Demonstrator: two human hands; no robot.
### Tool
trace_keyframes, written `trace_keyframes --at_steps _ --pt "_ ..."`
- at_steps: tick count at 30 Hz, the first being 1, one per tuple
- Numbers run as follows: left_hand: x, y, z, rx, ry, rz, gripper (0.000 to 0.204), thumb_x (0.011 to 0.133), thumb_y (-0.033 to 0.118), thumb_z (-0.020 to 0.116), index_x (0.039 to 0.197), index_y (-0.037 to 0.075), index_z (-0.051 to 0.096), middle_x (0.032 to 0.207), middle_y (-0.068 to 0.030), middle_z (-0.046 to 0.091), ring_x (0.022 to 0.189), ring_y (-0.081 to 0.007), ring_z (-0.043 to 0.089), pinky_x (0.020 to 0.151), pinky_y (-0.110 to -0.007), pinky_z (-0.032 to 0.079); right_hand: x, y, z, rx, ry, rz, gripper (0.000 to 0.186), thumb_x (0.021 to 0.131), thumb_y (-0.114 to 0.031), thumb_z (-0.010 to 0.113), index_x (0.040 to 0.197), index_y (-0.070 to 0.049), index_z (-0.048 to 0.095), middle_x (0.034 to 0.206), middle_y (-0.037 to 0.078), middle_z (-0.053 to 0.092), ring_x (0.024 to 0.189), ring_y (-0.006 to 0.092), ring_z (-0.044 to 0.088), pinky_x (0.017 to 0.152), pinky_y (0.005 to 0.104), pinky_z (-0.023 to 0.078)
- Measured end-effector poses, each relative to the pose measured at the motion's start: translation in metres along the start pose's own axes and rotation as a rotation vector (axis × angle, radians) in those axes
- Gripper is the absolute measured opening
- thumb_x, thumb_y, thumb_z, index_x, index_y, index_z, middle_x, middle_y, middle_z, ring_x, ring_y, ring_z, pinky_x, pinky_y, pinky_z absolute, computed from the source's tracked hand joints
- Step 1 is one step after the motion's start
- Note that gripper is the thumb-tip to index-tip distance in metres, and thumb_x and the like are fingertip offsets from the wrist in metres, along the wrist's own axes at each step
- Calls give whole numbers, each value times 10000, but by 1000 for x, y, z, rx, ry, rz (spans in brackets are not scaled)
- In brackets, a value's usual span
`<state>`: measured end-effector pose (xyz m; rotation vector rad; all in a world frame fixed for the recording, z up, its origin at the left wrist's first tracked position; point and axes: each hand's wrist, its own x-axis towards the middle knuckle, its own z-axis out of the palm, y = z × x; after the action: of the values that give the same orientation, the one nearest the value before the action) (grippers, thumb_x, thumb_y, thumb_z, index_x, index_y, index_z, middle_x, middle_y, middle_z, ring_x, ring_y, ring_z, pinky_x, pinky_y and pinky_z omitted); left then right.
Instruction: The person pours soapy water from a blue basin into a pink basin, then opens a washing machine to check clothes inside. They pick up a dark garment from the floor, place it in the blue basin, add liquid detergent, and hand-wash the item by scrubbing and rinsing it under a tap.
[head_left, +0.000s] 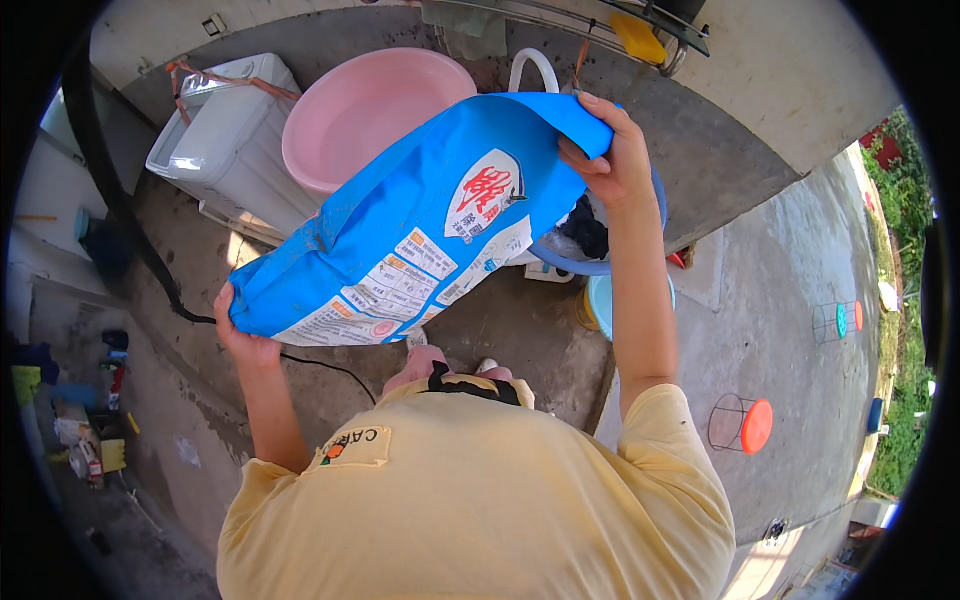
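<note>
A large blue printed bag (400, 200) with white panels and red lettering is stretched slantwise between my two hands, up in front of my body. It looks limp and creased, and its upper edge folds over at the right. My left hand (247, 332) grips its lower left corner, the fingers partly hidden behind it. Higher up, my right hand (615, 155) pinches the upper right corner, with the thumb on top and the fingers curled round the edge.
Behind the bag stand a pink basin (375, 105) and a white washing machine (235, 140). A blue basin (655, 215) with dark items and a light-blue bucket (600, 300) sit beyond my right forearm. Red-topped stools (757, 427) stand farther right. A black hose (120, 200) hangs at left.
</note>
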<state>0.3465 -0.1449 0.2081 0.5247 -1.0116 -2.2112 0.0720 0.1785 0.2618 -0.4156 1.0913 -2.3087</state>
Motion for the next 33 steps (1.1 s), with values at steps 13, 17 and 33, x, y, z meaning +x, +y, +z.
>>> trace_keyframes --at_steps 13,17,33 --pt "52 -80 -207 375 2 -389 109 869 189 530 796 111 508 617 28 489 439 -51 423 349 -195 268 0 149 178 -1135 -418 19 433 883 -302 512 625 42 567 473 142 502 394 223 441 446 356 377" --pt "76 -115 -270 532 110 -595 164 821 242 599 734 124 527 583 27 491 414 -69 398 366 -215 272 -7 240 201 -1220 -503 98 442 900 -316 506 666 48 594 468 180 484 401 290 460 440 384 365" --pt "79 -107 -506 689 584 -610 517 838 301 604 1211 13 394 975 -123 557 700 -168 592 575 -292 488 123 592 103 -586 81 856 209 807 -192 587 843 -5 500 587 44 522 436 109 478 318 236 310"
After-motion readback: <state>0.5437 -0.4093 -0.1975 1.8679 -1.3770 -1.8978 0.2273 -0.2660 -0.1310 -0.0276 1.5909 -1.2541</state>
